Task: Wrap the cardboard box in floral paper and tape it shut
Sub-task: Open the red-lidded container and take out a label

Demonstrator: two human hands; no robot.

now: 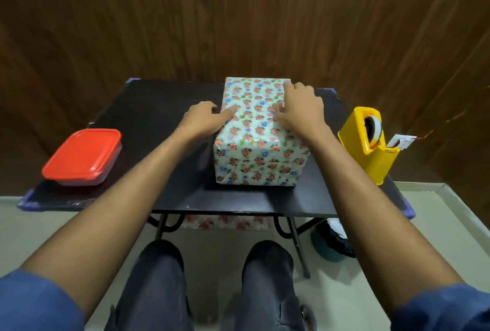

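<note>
The box (258, 131) sits in the middle of the dark worktop (148, 129), fully covered in floral paper (249, 166) (folded end flap faces the person). Left hand (205, 118) lies flat against its left top edge with straight fingers, thumb resting on top. Right hand (299, 110) is spread open, pressing down on the top right side. A yellow tape dispenser (367, 145) stands at the right, a red-lidded container (83, 157) at the left.

Box (254, 129) white, red-blue floral; container (82, 157) red lid; dispenser (368, 142) yellow; table (148, 118) black, corners seemingly purple.
</note>
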